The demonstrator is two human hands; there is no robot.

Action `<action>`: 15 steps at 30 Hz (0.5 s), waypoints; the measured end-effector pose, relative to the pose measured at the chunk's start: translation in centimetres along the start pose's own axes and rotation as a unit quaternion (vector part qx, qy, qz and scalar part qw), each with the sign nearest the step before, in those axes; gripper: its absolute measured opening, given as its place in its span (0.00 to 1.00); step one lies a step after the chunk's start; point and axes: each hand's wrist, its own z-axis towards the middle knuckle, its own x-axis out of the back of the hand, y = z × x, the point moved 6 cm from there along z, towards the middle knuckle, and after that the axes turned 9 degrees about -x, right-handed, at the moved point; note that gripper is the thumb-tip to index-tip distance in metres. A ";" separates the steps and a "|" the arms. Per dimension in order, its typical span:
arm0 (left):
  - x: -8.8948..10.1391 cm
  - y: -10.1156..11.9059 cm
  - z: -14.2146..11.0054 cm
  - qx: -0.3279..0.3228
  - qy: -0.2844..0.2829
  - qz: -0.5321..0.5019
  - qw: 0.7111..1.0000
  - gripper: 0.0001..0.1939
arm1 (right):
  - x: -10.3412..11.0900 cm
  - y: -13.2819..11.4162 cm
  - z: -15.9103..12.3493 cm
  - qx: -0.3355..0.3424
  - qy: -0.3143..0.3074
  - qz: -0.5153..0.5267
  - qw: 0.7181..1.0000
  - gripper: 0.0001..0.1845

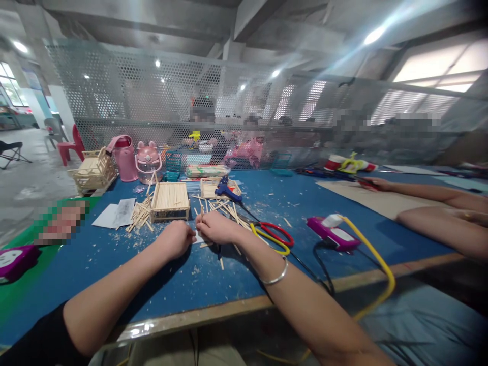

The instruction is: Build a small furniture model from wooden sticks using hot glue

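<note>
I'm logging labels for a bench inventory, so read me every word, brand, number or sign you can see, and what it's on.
No words, brands or numbers can be read.
Too blurred: grey marks on the creased white paper sheet.
Too small: coloured marks on the long, flat, pale packet.
Too far: the bluish rectangular notice on the pale pillar.

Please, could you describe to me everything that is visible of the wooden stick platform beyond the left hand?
The stick platform looks like pale, bare wood: thin sticks laid side by side form its flat top, above a low frame. It stands level on the blue table, beyond the left hand. Loose sticks lie at its left; whether they touch it, I cannot tell. No hand grips it.
</note>
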 end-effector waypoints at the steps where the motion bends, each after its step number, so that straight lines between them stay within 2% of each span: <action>1: 0.0 0.0 0.0 0.000 0.001 -0.001 1.000 0.12 | 0.1 0.0 0.0 0.000 0.005 0.006 1.000 0.15; 5: 0.1 -0.1 -0.1 0.011 0.004 -0.009 1.000 0.12 | 0.0 0.1 -0.2 -0.004 -0.010 0.019 1.000 0.13; 9: 0.2 0.1 -0.1 0.010 0.006 -0.007 1.000 0.12 | 0.3 0.2 -0.3 -0.006 -0.007 0.042 0.999 0.15; 15: 0.4 0.3 -0.3 0.014 0.002 -0.002 1.000 0.12 | 0.1 0.3 -0.1 0.016 -0.017 0.044 0.999 0.14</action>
